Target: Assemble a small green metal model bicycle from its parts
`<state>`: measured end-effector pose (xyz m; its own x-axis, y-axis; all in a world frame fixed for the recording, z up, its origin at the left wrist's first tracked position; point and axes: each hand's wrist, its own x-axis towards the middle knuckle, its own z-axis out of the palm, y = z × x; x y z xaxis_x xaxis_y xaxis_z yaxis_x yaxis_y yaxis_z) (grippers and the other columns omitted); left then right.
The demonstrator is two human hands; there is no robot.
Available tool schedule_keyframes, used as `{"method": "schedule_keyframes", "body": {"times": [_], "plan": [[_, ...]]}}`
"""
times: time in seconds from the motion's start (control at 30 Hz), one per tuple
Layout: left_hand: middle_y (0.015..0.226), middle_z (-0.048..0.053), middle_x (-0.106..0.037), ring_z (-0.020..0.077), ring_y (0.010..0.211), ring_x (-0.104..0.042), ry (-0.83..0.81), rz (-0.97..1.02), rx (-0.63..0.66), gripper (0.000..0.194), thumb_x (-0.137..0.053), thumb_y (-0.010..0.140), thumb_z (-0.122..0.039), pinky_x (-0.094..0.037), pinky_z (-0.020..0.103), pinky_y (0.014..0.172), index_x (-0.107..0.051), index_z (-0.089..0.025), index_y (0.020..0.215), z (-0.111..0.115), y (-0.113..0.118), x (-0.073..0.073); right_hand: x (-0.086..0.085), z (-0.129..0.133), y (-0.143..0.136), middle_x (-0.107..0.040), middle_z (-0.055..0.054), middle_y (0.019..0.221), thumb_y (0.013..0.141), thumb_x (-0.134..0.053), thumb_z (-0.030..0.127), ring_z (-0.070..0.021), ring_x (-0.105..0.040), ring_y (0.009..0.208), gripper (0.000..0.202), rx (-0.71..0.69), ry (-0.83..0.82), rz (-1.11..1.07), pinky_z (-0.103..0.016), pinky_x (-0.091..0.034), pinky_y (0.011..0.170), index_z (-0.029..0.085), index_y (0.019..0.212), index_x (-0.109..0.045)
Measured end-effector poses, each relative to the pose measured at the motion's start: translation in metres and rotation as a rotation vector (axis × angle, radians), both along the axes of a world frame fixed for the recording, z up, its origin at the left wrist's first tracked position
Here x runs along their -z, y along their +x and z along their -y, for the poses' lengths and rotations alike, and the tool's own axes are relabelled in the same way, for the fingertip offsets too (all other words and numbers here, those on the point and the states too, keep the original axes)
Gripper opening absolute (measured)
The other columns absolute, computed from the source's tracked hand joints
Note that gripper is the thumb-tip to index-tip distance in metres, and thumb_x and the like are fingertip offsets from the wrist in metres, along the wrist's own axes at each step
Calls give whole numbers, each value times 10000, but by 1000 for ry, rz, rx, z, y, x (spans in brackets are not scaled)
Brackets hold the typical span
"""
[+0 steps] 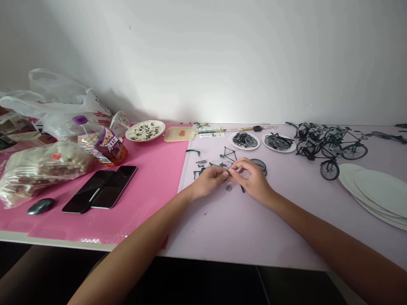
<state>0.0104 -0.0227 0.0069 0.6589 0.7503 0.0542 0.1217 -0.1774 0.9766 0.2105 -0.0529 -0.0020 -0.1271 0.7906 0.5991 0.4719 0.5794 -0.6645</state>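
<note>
My left hand (210,180) and my right hand (251,178) meet over the lilac table top, thumbs and fingertips pinched together. Between them is a small dark part, mostly covered by the fingers and too small to name. Just beyond the fingertips lies a dark green toy bicycle frame (229,153). A spoked toy wheel (259,166) rests partly behind my right hand. Close below the fingers are a small round grey part (228,188) and a short black stick-like piece (242,189). A curved green piece (193,151) lies farther left.
Two plates of black wheels and parts (244,146) (279,149) stand at the back. Several assembled toy bicycles (330,144) and stacked white plates (381,190) are on the right. Leftward are two phones (114,186), a bottle (101,144), a mouse-like dark object (41,206) and bags (47,165).
</note>
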Motion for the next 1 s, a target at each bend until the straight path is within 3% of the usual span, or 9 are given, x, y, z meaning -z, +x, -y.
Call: {"method": "schedule_keyframes", "body": {"times": [0.1, 0.2, 0.33, 0.5, 0.77, 1.0], "plan": [[674, -32, -452, 113, 621, -364, -31, 2, 8, 473, -595, 942, -603, -291, 274, 613, -589, -160, 779, 0, 0, 0, 1, -1, 1, -678, -51, 916, 964, -654, 268, -227, -656, 877, 60, -5, 57, 32, -380, -554, 807, 244, 910, -640], [703, -17, -529, 122, 656, -458, -85, 41, 2, 499, -646, 913, -636, -369, 276, 657, -606, -155, 789, 1, 1, -1, 3, -3, 2, -676, -59, 932, 977, -643, 264, -232, -653, 900, 50, -1, 93, 50, -392, -555, 811, 246, 930, -637], [833, 43, -690, 204, 883, -680, -209, 177, 15, 529, -747, 844, -667, -503, 358, 930, -661, -145, 844, 1, 2, -1, 3, -4, 2, -662, -65, 964, 1008, -618, 290, -229, -644, 913, 63, -7, 98, 40, -393, -554, 805, 250, 961, -625], [933, 84, -776, 293, 1084, -746, -305, 257, 38, 530, -816, 795, -653, -452, 471, 1152, -705, -143, 889, -1, 1, 1, 4, -3, 1, -658, -62, 975, 1028, -600, 303, -226, -638, 901, 80, -28, 87, 31, -395, -553, 797, 254, 967, -615], [896, 73, -772, 283, 1053, -763, -284, 223, 42, 544, -801, 795, -680, -473, 463, 1135, -721, -145, 852, -2, 1, 2, 3, -1, -1, -677, -55, 960, 1014, -625, 284, -224, -643, 917, 74, -46, 117, 37, -398, -555, 829, 252, 949, -640], [856, 65, -751, 235, 928, -749, -217, 233, 40, 560, -783, 806, -690, -525, 420, 1049, -707, -135, 824, 0, 2, -1, 1, 2, -2, -701, -59, 940, 974, -680, 460, -231, -673, 910, 224, -26, -36, -89, -382, -585, 800, 249, 898, -671]]}}
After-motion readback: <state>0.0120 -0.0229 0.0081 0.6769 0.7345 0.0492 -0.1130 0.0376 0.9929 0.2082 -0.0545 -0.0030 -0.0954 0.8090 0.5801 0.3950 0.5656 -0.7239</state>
